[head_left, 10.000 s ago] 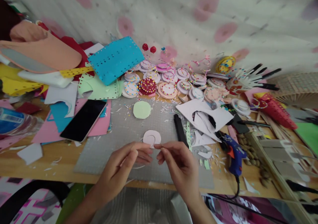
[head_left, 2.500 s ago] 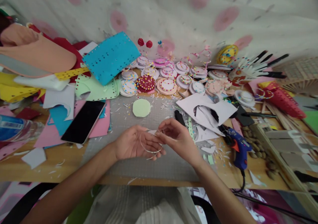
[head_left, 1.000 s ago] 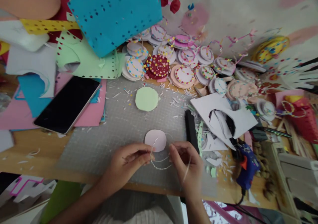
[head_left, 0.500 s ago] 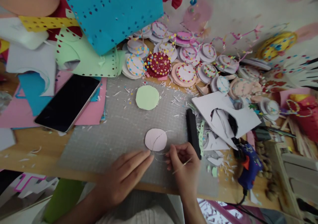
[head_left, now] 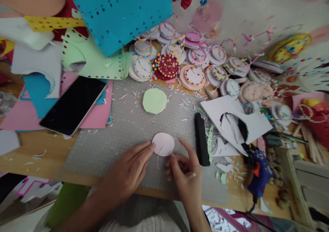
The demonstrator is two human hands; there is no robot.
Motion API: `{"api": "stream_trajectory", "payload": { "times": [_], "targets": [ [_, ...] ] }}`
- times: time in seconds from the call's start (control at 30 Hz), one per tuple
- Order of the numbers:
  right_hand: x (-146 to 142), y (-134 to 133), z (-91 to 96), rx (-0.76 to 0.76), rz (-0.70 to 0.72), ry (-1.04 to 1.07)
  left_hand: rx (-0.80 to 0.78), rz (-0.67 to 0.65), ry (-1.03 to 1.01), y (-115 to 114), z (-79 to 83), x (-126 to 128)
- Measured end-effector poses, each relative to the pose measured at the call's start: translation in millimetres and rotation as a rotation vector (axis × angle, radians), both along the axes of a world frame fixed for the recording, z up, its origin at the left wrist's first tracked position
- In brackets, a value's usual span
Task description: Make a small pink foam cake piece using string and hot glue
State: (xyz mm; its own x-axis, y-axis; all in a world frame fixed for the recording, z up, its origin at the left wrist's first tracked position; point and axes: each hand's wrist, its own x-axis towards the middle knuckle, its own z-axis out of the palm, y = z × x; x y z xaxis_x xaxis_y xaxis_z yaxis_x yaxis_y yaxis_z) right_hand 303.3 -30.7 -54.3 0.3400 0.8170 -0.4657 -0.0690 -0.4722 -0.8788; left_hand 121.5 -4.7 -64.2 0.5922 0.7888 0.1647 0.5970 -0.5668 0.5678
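The pale pink disc (head_left: 162,139) lies flat on a grey cutting mat (head_left: 102,149), toward the near side of the table (head_left: 23,160), with a thin pale strand (head_left: 158,161) crossing it and trailing off its lower edge.

From the left, a dark-screened phone (head_left: 74,105) rests aslant on pink sheets (head_left: 99,120). Beyond it, a blue sheet (head_left: 123,16) with rows of punched holes leans over pale green material (head_left: 102,64).

Next comes the left hand (head_left: 128,167), its grip flattened, fingers straight and together, fingertips at the disc's left edge. Past the disc on the far side, a light green disc (head_left: 154,100) sits among white scraps, and a dark red star-dotted hat (head_left: 166,66) stands in a crowd of small layered hats.

The right hand (head_left: 183,167) is just right of the pink disc, thumb near its lower edge and forefinger lifted wide of the thumb; whether its curled fingers hold anything, I cannot tell.

Farther right are a black bar (head_left: 202,139), a white sheet (head_left: 210,108) with round cut-outs, and a blue glue gun (head_left: 259,177).
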Motion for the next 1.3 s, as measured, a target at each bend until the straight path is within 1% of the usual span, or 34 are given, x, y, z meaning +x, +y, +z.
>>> {"api": "stream_trajectory", "payload": {
  "times": [0.1,0.17,0.33,0.47,0.57,0.67,0.87,1.03,1.17,1.3],
  "targets": [
    [3,0,-0.9,0.0,0.0,-0.051,0.078,-0.099,0.077,5,2.1,-5],
    [7,0,-1.4,-0.001,0.015,-0.122,0.103,-0.132,0.116,8,4.8,-4],
    [20,0,-0.7,-0.009,0.058,-0.387,0.125,-0.118,0.099,3,10.1,7],
    [23,-1,-0.9,-0.008,0.081,-0.491,0.122,-0.119,0.037,-1,8.2,8],
    [21,0,-1.7,0.0,0.101,-0.503,0.113,-0.072,0.046,3,7.1,3],
    [18,5,-1.9,0.023,0.138,-0.504,0.102,-0.035,0.112,11,8.0,-2],
    [21,9,-1.5,0.018,0.173,-0.562,0.094,-0.173,0.143,24,7.0,-6],
    [23,1,-1.6,-0.003,0.141,-0.534,0.11,-0.227,0.126,29,3.9,-10],
    [20,1,-3.5,0.014,0.116,-0.501,0.147,-0.23,0.142,26,4.6,-10],
    [17,3,-3.5,0.005,0.152,-0.569,0.193,-0.235,0.125,17,6.6,-6]
  ]
}}
